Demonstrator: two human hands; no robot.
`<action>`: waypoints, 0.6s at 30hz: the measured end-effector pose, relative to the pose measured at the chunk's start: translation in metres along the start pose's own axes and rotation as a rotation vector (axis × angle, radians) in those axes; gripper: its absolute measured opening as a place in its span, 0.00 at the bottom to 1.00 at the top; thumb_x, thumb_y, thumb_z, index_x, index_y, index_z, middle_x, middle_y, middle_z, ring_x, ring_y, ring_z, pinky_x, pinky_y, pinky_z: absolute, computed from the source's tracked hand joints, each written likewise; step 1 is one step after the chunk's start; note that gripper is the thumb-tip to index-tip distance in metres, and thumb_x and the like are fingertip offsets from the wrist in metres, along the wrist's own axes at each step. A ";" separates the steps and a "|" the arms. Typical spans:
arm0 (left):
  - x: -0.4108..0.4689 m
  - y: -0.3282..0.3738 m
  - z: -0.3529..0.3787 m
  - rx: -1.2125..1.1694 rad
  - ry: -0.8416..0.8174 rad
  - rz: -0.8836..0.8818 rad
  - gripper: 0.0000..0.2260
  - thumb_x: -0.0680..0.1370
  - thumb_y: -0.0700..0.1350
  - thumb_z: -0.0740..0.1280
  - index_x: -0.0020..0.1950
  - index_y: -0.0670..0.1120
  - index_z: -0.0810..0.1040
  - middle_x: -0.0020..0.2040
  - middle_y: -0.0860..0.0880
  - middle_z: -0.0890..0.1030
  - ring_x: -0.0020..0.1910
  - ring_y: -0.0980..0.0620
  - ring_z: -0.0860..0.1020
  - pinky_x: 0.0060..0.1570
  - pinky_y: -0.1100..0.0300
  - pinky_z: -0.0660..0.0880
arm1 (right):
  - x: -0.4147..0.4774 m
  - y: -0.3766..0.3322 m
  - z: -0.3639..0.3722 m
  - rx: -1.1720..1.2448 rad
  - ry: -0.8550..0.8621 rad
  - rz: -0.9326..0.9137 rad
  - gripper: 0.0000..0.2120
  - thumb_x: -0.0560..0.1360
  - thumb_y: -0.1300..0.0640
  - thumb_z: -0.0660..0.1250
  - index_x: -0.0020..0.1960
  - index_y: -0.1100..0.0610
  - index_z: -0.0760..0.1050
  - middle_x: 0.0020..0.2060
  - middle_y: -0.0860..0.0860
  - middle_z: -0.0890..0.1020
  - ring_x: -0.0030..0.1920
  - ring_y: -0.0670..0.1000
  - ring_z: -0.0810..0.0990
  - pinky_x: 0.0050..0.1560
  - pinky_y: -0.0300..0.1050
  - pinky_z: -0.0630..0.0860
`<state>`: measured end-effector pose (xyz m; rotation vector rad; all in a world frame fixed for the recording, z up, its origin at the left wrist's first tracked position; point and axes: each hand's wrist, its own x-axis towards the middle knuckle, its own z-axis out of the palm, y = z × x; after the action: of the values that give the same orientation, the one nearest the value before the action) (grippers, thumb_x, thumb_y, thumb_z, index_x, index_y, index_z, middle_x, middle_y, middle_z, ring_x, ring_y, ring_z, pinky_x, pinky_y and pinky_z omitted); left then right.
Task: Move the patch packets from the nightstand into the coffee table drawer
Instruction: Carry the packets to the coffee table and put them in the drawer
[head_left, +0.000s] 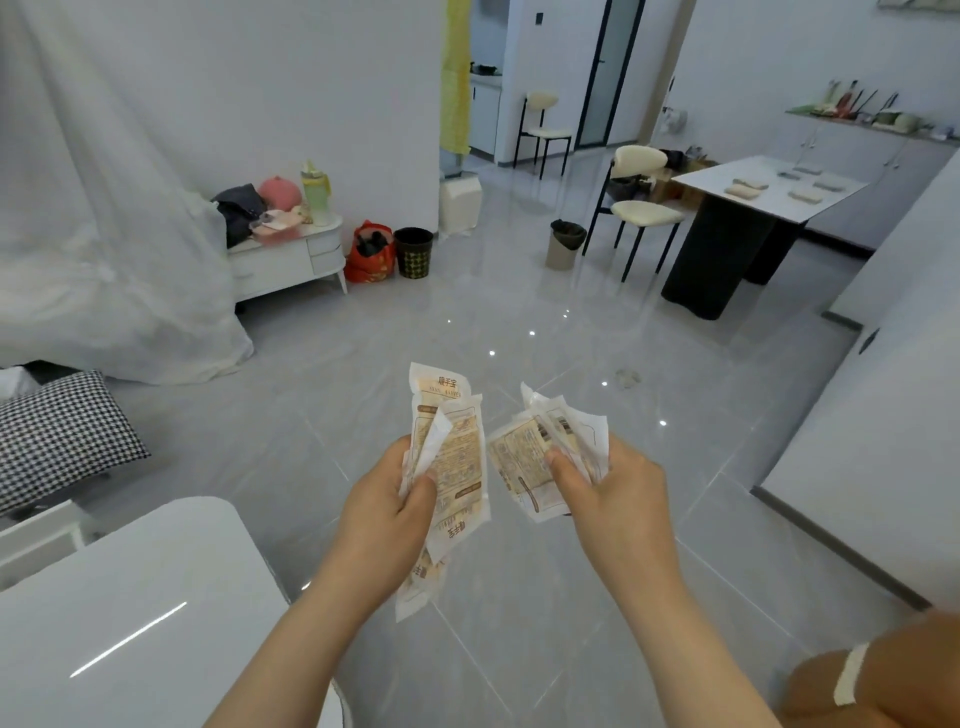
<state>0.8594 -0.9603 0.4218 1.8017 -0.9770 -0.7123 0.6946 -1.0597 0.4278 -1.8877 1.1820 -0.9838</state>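
Observation:
My left hand (387, 525) grips a fan of several white and tan patch packets (457, 457), held upright over the grey tiled floor. My right hand (608, 499) pinches another bunch of patch packets (524, 462) with the thumb on top. The two bunches nearly touch in the middle of the view. A glossy white coffee table (130, 623) fills the lower left corner, just left of my left forearm; no drawer of it shows. A white nightstand (291, 260) stands far back at the left, against the wall.
The nightstand top holds a dark bag, a pink round thing and a green bottle. A red bag (370, 253) and a dark bin (414, 252) sit beside it. A checked cushion (62, 436) lies at left. Chairs, a bin (566, 244) and a dining table (763, 187) stand at right.

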 end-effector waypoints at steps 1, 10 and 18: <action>0.010 0.000 0.002 0.000 0.017 -0.010 0.12 0.81 0.44 0.57 0.58 0.62 0.68 0.48 0.65 0.76 0.45 0.64 0.76 0.37 0.69 0.70 | 0.013 0.003 0.002 -0.012 -0.022 -0.017 0.08 0.75 0.57 0.68 0.54 0.52 0.80 0.43 0.40 0.83 0.44 0.40 0.82 0.44 0.41 0.81; 0.110 -0.014 -0.005 0.011 0.125 -0.081 0.11 0.81 0.42 0.57 0.56 0.60 0.69 0.46 0.65 0.76 0.44 0.62 0.75 0.38 0.68 0.70 | 0.122 0.020 0.053 -0.060 -0.143 -0.083 0.09 0.75 0.58 0.68 0.54 0.54 0.80 0.41 0.43 0.83 0.42 0.40 0.81 0.40 0.28 0.74; 0.214 -0.024 -0.057 -0.007 0.224 -0.123 0.11 0.81 0.42 0.57 0.55 0.58 0.70 0.48 0.60 0.78 0.46 0.62 0.76 0.41 0.66 0.73 | 0.223 0.000 0.136 -0.041 -0.238 -0.099 0.09 0.75 0.58 0.68 0.54 0.52 0.80 0.42 0.43 0.84 0.43 0.40 0.81 0.43 0.36 0.78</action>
<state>1.0220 -1.1114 0.4103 1.9011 -0.7207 -0.5724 0.8789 -1.2445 0.4156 -2.0480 0.9831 -0.7652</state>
